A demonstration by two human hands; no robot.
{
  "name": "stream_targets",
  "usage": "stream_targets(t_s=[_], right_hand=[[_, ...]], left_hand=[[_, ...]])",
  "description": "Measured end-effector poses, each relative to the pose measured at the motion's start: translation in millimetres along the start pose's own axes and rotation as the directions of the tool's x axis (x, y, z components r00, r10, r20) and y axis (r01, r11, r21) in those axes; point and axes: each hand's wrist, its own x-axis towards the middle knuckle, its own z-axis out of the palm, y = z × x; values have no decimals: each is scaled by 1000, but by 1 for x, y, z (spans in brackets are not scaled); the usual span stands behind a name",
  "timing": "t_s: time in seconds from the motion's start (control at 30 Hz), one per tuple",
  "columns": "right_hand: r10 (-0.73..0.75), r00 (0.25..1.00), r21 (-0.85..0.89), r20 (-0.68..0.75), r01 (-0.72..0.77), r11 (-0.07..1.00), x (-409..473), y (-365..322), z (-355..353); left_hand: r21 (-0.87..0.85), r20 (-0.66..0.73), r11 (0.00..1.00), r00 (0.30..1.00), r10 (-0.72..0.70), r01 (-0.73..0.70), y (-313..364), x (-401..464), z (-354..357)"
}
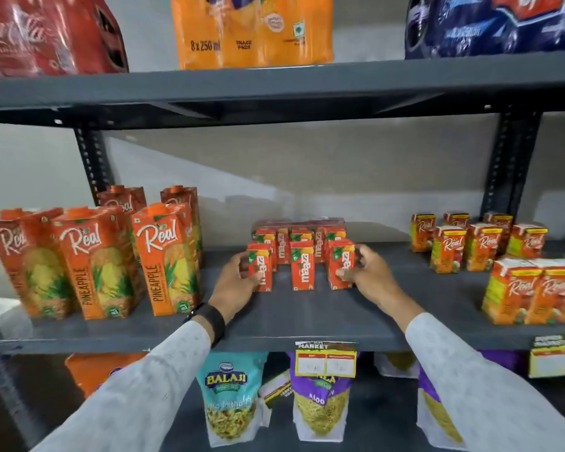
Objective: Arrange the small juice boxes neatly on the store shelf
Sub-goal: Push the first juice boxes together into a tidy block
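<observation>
Small red Maaza juice boxes stand upright in rows on the middle of the dark grey shelf (307, 314). The front row has three: a left box (261, 265), a middle box (302, 267) and a right box (341, 264). My left hand (234, 282) grips the left box from its left side. My right hand (369, 275) grips the right box from its right side. The middle box stands free between them. More Maaza boxes (299, 239) stand behind, with a wrapped pack at the very back.
Tall Real pineapple cartons (167, 256) stand at the left of the shelf. Small Real juice boxes (480, 246) fill the right side. Large drink packs sit on the shelf above. Snack bags (230, 399) and a price tag (325, 358) hang below.
</observation>
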Motion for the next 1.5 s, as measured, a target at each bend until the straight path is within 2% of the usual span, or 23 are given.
stream_targets(t_s=[0.17, 0.57, 1.13, 1.5], right_hand=[[8, 999, -11, -47, -8, 1000, 4, 3, 6], [-30, 999, -13, -11, 30, 999, 6, 1, 20], [-52, 999, -25, 16, 52, 998, 2, -2, 23], [-41, 998, -37, 43, 43, 998, -18, -12, 20]], left_hand=[[4, 38, 998, 997, 68, -68, -7, 10, 3], [-36, 50, 993, 992, 118, -117, -4, 12, 22], [-112, 83, 992, 994, 65, -56, -1, 9, 23], [-65, 52, 998, 998, 32, -28, 10, -14, 19]])
